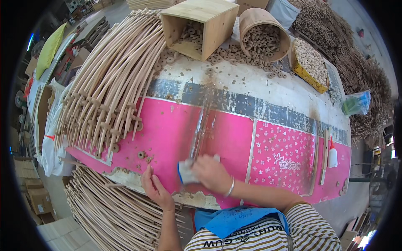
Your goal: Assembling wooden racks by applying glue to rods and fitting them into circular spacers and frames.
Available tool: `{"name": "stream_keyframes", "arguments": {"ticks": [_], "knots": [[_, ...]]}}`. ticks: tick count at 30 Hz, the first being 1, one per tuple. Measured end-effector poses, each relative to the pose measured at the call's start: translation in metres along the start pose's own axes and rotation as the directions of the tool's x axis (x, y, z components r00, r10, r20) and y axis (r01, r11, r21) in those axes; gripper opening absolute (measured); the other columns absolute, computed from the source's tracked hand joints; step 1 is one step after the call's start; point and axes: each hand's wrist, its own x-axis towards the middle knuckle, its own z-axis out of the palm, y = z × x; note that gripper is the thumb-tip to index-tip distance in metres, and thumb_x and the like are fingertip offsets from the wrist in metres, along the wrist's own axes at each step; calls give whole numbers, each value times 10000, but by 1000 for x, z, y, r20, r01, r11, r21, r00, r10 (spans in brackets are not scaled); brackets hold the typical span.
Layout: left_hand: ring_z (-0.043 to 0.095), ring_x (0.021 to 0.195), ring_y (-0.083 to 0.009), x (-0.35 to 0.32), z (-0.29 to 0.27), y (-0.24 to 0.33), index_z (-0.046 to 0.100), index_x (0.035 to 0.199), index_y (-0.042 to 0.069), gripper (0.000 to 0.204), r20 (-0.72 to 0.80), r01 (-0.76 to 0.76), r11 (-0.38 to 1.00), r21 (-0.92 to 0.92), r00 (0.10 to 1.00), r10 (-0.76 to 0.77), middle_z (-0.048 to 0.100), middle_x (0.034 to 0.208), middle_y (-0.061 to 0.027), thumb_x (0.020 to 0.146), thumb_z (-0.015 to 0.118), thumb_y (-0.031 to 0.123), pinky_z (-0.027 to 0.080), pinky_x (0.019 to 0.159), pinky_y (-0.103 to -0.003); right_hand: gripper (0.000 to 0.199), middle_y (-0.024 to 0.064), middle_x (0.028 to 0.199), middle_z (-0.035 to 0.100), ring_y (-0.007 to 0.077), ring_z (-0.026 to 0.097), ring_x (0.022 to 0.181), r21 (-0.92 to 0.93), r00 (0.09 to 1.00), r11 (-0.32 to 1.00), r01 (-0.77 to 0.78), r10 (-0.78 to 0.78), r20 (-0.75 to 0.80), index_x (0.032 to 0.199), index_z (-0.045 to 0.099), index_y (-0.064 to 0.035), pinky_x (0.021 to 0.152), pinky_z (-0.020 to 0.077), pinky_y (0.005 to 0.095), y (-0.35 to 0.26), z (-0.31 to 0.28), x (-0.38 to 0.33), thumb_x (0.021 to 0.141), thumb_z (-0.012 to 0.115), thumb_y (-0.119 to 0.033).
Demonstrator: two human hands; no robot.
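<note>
My right hand (212,173), with a bracelet at its wrist, is closed around a whitish cloth-like pad with a blue edge (186,172). It presses the pad near the front edge of the table's pink covering (167,138); motion blurs it, so its exact kind is unclear. My left hand (157,190) is at the table's front edge, fingers stretched out and holding nothing. Just beyond its fingertips lie a small wooden ring (141,154) and some crumbs of debris.
Long wooden rods (117,71) with rings on their near ends cover the table's left side. More rods (113,205) lie below the front edge. At the back, a wooden box (201,10) and a round tub (255,17) spill rings. A white glue bottle (332,157) stands right.
</note>
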Motion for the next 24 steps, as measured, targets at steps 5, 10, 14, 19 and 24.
{"name": "stream_keyframes", "arguments": {"ticks": [5, 10, 14, 19, 24], "knots": [[600, 1151, -286, 0, 3, -2, 618, 1349, -70, 333, 29, 0, 1000, -12, 1000, 0, 637, 1233, -170, 1053, 493, 19, 452, 1049, -386, 202, 128, 929, 572, 322, 586, 907, -129, 979, 991, 21, -46, -196, 987, 614, -76, 770, 490, 448, 50, -17, 40, 826, 694, -170], [596, 1232, -224, -1, 4, -7, 591, 1415, -39, 350, 31, -10, 998, -58, 999, 12, 621, 1347, -131, 1103, 472, 65, 443, 1098, -360, 225, 159, 974, 612, 352, 613, 987, -254, 829, 915, -313, 133, -543, 1012, 623, -69, 847, 513, 471, 168, -36, 134, 832, 700, -179], [596, 1241, -231, 1, 10, -4, 592, 1410, -43, 347, 45, -7, 995, -102, 999, 11, 623, 1361, -134, 1103, 470, 62, 447, 1102, -361, 365, 169, 1006, 634, 354, 622, 989, -263, 927, 933, -247, 149, -344, 1169, 672, -60, 863, 511, 491, 154, -8, 105, 820, 710, -160], [606, 1223, -265, 5, 6, -24, 617, 1381, -52, 351, 61, -70, 996, -58, 995, 74, 648, 1364, -159, 1100, 495, 119, 454, 1088, -397, 474, 146, 1052, 632, 342, 629, 974, -64, 971, 995, -79, 63, -230, 1245, 607, -59, 857, 520, 478, 51, 2, 7, 799, 742, -144], [622, 1208, -256, 10, 7, -29, 597, 1396, -59, 353, 117, -202, 978, -52, 971, 207, 628, 1388, -167, 1114, 463, 106, 486, 1058, -383, 260, 116, 1020, 581, 325, 620, 1002, 166, 975, 982, -87, 118, -189, 1063, 646, -101, 839, 523, 461, 28, -37, -103, 827, 746, -142]]}}
